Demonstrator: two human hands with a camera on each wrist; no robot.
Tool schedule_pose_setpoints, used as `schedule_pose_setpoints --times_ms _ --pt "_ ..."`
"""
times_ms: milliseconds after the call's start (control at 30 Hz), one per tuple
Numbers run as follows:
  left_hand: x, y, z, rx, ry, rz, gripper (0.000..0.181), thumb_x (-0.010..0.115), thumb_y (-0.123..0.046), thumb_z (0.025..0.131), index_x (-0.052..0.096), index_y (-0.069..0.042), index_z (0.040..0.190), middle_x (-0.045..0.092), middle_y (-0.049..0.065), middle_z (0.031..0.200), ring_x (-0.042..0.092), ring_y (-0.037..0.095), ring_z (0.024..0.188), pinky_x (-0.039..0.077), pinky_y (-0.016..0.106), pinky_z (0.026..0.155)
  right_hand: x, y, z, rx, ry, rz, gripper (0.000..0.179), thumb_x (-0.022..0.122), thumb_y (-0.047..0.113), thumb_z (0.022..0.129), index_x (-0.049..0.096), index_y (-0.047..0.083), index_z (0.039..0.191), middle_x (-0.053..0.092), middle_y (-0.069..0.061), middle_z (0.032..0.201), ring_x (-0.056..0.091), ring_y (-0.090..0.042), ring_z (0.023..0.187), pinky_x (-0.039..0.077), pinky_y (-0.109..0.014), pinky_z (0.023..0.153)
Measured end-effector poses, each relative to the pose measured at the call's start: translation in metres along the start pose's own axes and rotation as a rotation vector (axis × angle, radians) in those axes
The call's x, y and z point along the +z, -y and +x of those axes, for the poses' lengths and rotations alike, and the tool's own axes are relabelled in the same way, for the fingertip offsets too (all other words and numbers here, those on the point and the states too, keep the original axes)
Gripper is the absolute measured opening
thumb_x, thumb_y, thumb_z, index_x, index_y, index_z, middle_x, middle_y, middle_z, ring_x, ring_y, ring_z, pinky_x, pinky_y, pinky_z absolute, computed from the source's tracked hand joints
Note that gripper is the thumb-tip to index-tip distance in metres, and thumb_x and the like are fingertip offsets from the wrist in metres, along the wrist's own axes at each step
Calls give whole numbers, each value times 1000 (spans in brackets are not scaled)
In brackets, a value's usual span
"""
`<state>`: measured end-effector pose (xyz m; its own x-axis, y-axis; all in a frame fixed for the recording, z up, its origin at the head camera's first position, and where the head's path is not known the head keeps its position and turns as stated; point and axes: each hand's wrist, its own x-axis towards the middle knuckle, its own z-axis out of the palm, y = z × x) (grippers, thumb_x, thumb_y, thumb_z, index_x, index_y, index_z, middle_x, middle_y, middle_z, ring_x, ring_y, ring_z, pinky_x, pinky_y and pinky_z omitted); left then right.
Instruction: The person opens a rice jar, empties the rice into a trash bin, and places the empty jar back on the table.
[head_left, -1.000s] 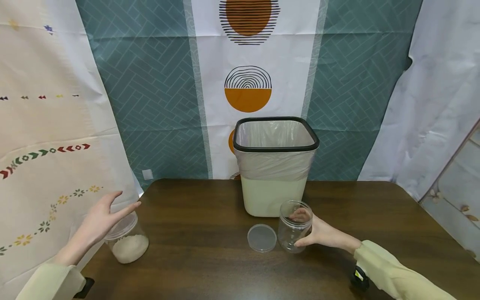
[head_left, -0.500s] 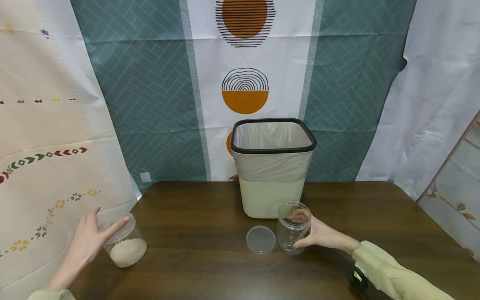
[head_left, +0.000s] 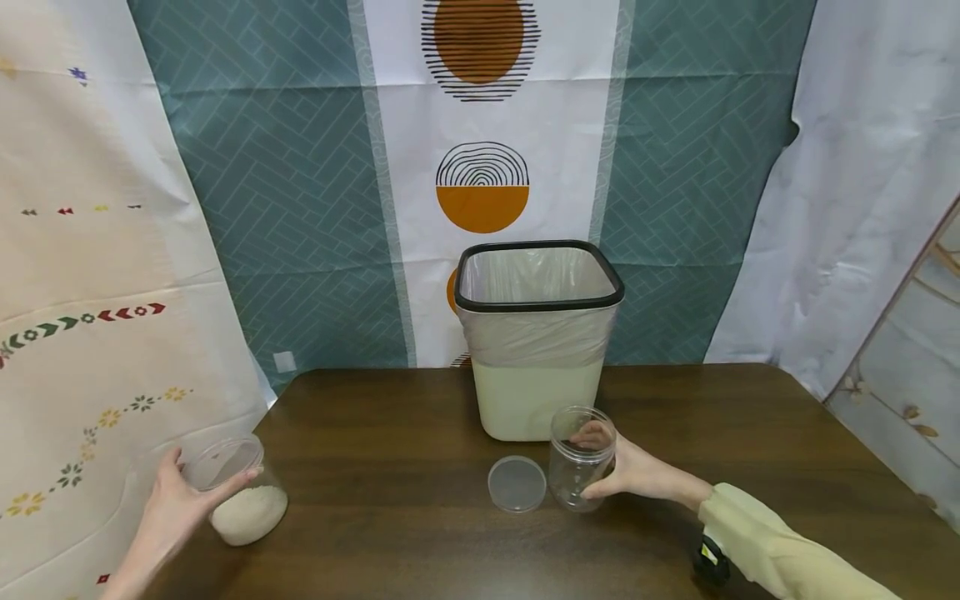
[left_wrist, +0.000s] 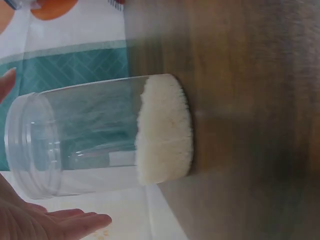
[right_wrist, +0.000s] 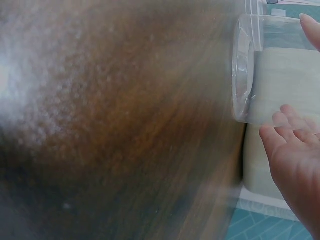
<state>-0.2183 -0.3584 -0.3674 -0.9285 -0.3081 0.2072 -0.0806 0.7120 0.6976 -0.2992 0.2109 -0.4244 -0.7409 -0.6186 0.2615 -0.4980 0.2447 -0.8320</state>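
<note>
On the left of the table stands a clear plastic jar [left_wrist: 95,135] with white, rice-like grains [left_wrist: 165,132] in its bottom and a clear lid [left_wrist: 30,145] on top. My left hand [head_left: 171,504] is spread around this jar's upper part; in the left wrist view its fingers [left_wrist: 80,223] show a gap from the wall. A second clear jar [head_left: 567,479], without a lid and with no contents showing, stands in front of the bin. My right hand [head_left: 633,471] grips it from the right, thumb in front and fingers behind. A round translucent lid [head_left: 517,483] lies flat beside it.
A pale green bin [head_left: 536,400] with a black rim and a white liner stands behind the open jar. The brown wooden table [head_left: 390,500] spans the view. Patterned cloths [head_left: 300,208] hang at the back and sides.
My left hand has come down from above the grain jar to around its upper part. My right hand still holds the open jar in place. The head view has shifted slightly.
</note>
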Motion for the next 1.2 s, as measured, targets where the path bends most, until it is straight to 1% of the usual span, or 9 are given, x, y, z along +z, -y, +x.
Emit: schedule_pose_setpoints --times_ms 167,367,467,567,667,733,833,1000,1200 --pt "8 7 -5 -20 -36 -61 117 76 -38 71 -8 9 137 12 44 130 21 56 115 22 61 88 0 -1 0 14 -1 -3 79 79 11 69 25 -6 125 41 -23 127 38 -37 117 33 -26 90" --pt "11 12 -3 -150 31 -44 124 74 -44 71 -21 2 136 4 44 133 16 57 117 20 61 90 0 -3 1 15 -10 -37 78 78 12 70 26 -5 125 42 -22 126 38 -37 117 33 -33 92" --pt "13 17 -5 -147 40 -51 121 74 -43 71 -16 6 136 9 43 131 20 56 116 23 61 88 0 -3 1 24 -10 -43 77 78 11 70 26 -4 125 42 -21 127 38 -36 117 33 -42 91" --pt "17 23 -5 -16 7 -80 99 76 -33 72 13 9 135 32 33 123 40 36 107 35 40 85 0 -4 1 30 -12 -44 78 78 12 70 26 -3 125 42 -20 127 39 -36 117 32 -47 90" --pt "22 28 -3 163 -12 -161 73 77 -18 73 34 4 128 49 10 112 47 7 96 36 19 76 1 -4 0 31 -15 -37 79 78 13 69 26 -3 126 42 -20 127 39 -35 117 33 -44 91" --pt "24 31 -1 254 -1 -212 66 76 -10 73 39 0 127 52 -2 109 46 -5 93 33 11 73 1 -5 -1 37 -17 -35 80 79 14 69 25 -3 126 42 -19 128 38 -35 117 33 -39 91" --pt "25 33 0 299 28 -258 66 75 -5 73 38 -1 128 50 -11 109 44 -8 97 32 10 76 2 -6 -1 41 -16 -30 80 79 14 69 25 -3 127 42 -19 128 38 -35 118 33 -39 91" --pt "22 30 1 214 62 -153 61 73 -18 77 39 -2 125 52 0 111 45 -1 95 34 19 75 1 -6 -1 28 -28 -47 79 79 15 69 26 -3 125 43 -20 127 39 -36 117 31 -49 91" --pt "19 26 -5 52 133 -77 78 69 -38 79 25 0 132 40 23 124 36 36 109 30 48 81 1 -6 -1 32 -23 -31 81 78 13 70 24 -4 127 42 -19 128 38 -35 118 33 -44 91"
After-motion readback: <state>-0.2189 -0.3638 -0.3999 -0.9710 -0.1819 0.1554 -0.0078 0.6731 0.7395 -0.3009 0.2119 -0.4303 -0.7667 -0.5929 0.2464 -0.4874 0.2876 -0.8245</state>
